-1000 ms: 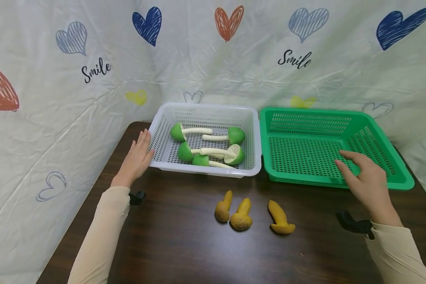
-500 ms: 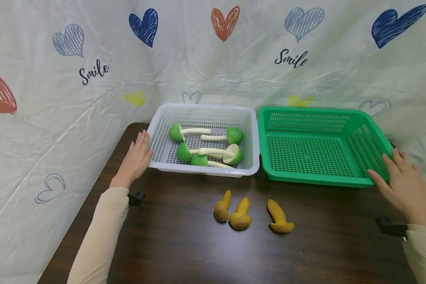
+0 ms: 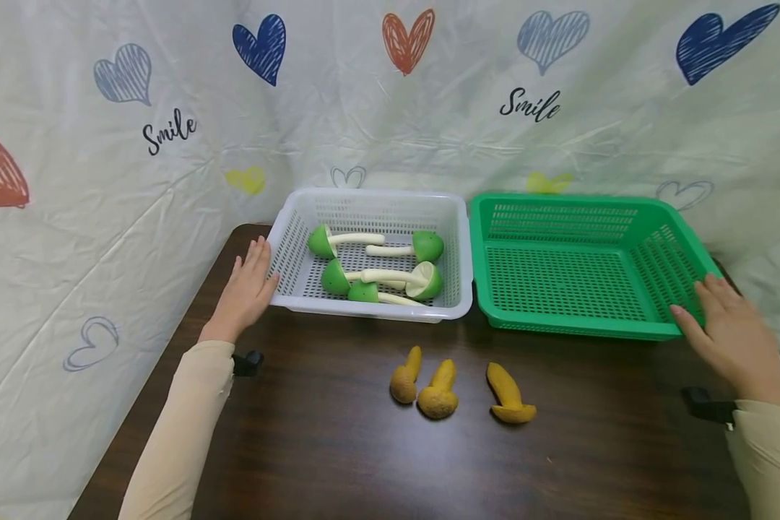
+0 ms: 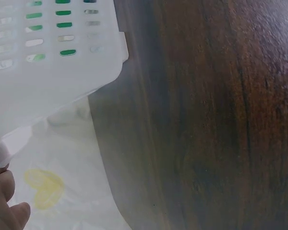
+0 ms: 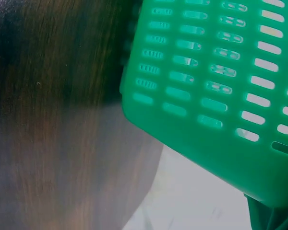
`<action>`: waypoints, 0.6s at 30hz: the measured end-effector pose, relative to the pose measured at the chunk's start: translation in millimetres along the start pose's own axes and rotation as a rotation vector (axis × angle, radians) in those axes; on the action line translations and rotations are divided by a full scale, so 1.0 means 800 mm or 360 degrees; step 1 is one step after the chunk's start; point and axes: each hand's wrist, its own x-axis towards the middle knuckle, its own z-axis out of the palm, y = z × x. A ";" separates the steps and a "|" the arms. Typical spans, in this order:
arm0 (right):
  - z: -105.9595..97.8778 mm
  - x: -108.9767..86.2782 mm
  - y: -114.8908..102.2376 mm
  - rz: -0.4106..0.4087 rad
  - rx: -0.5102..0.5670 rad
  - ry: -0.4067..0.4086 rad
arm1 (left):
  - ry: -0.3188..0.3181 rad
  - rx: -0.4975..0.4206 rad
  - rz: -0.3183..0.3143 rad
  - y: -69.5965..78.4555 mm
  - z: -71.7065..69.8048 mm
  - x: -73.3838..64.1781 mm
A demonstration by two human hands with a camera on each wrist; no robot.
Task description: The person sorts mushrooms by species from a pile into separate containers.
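Note:
My left hand (image 3: 242, 292) lies with straight fingers against the left side of the white basket (image 3: 364, 308). In the left wrist view, a few fingertips (image 4: 5, 184) show beside that basket's wall. Several toy mushrooms with green caps (image 3: 427, 246) and white stems lie inside it. At the right end of the green basket (image 3: 578, 329), my right hand (image 3: 731, 332) touches the rim with extended fingers, thumb toward the front corner. The right wrist view shows the slotted green wall, with the hand itself out of sight. No mushrooms lie in the green basket.
Three yellow-brown toy mushrooms lie on the dark wooden table (image 3: 364, 462) in front of the baskets: one left (image 3: 403, 384), one beside it (image 3: 438, 397), one farther right (image 3: 510, 401). The baskets stand side by side before a white curtain (image 3: 338, 94) printed with hearts.
My right hand has moved right, from over the front of the green basket to its right rim. The left hand stays at the white basket, and the mushrooms lie as before.

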 end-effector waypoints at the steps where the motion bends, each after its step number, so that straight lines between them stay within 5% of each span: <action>1: 0.000 0.000 0.000 -0.0003 -0.0007 0.0006 | 0.0017 0.0029 0.0004 0.000 0.000 0.000; 6: 0.003 -0.001 -0.003 -0.0018 -0.0017 0.0035 | 0.0223 0.0162 0.0072 0.004 -0.002 -0.002; 12: 0.003 0.000 -0.003 -0.0006 -0.0004 0.0033 | 0.0741 0.0184 0.0284 0.017 0.001 -0.012; 18: 0.002 0.000 -0.002 -0.0018 0.0013 0.0041 | 0.0999 0.0029 0.0513 0.060 0.002 -0.030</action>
